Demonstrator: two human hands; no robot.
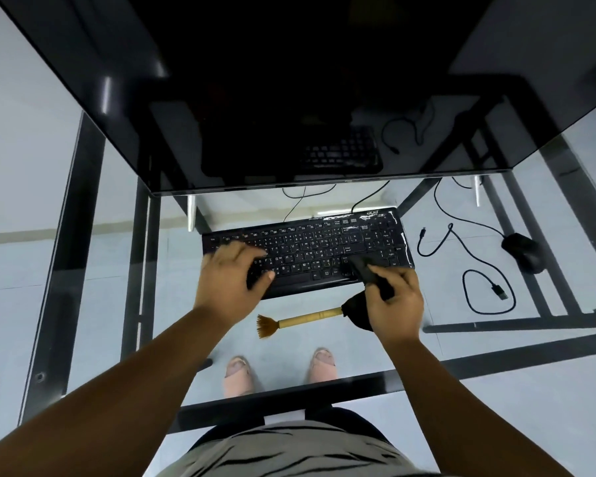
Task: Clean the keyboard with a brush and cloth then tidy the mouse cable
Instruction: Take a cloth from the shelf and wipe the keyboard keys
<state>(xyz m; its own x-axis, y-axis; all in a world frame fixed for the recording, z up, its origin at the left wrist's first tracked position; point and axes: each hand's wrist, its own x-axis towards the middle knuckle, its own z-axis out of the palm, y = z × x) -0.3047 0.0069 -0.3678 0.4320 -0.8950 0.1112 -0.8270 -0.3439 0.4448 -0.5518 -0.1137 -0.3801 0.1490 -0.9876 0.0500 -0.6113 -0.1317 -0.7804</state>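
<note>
A: Right, the keyboard [307, 251] lies on the glass desk [93, 304], long side running left to right in front of the person, just below the monitor [289, 98].

B: And the left hand [236, 271] is planted on its left end, fingers curled over the near edge and thumb tucked below. That looks like bracing to me.

A: Agreed. The right hand [394, 304] grasps a dark cloth [367, 270], bunched between fingers and thumb, with the cloth's tip pressed onto the keys at the lower right.

B: So the wiping end sits at the right of the board, and most of the keys stretch away to the left of it. I'd guess the stroke has to travel leftward along that long axis, toward the bracing hand.

A: The brush [303, 318] is set down, mind. It lies on the glass just beside the keyboard's near edge, bristles pointing left, its dark bulb end tucked under the right hand.

B: Brushing seems finished, then, and wiping is under way.

A: The mouse [523, 251] waits well off to the right, and its cable [475, 249] sprawls in loose loops between mouse and keyboard.

B: The right hand is the nearer one for that, once it lets the cloth go.
</note>
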